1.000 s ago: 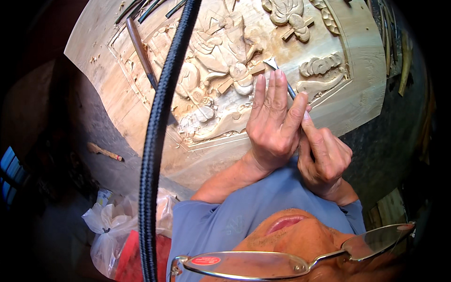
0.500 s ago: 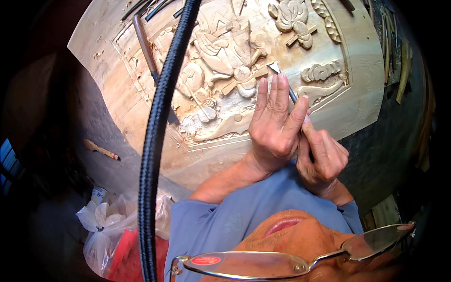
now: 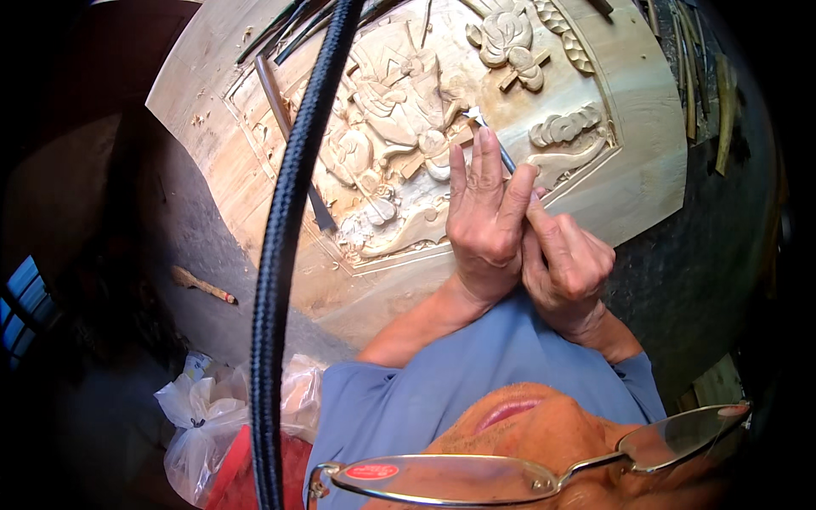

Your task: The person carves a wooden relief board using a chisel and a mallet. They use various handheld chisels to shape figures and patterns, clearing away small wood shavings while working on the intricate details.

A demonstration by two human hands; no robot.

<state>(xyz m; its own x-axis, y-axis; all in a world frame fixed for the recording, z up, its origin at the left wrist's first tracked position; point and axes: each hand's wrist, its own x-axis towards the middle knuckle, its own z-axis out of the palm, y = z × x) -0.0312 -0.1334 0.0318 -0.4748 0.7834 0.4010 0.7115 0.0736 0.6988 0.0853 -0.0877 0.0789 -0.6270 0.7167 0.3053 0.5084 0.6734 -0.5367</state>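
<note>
A slim carving chisel [image 3: 507,158] slants across a carved wooden relief panel [image 3: 408,110], its bright flared tip next to a small raised block. Something pale, like a wood shaving, shows at that tip. My left hand [image 3: 483,229] is low over the panel with its fingers stretched forward along the shaft, which passes beneath its rightmost digit; part of this grip is hidden. Behind it, my right hand [image 3: 568,263] is closed around the rear of the chisel, and its fingers cover the handle. The two hands touch near the shaft.
A thick black braided cord [image 3: 289,221] crosses the view in front of the panel. Left on the panel lies a wooden-handled tool [image 3: 272,98], with several dark tools [image 3: 297,38] above it. A wooden stick [image 3: 204,285], plastic bags [image 3: 204,416] and long sticks [image 3: 724,119] surround the panel.
The view has shifted, so panel and surroundings sit differently in it. The chisel tip has moved slightly along the panel, with both hands following; a pale bit now shows at the tip.
</note>
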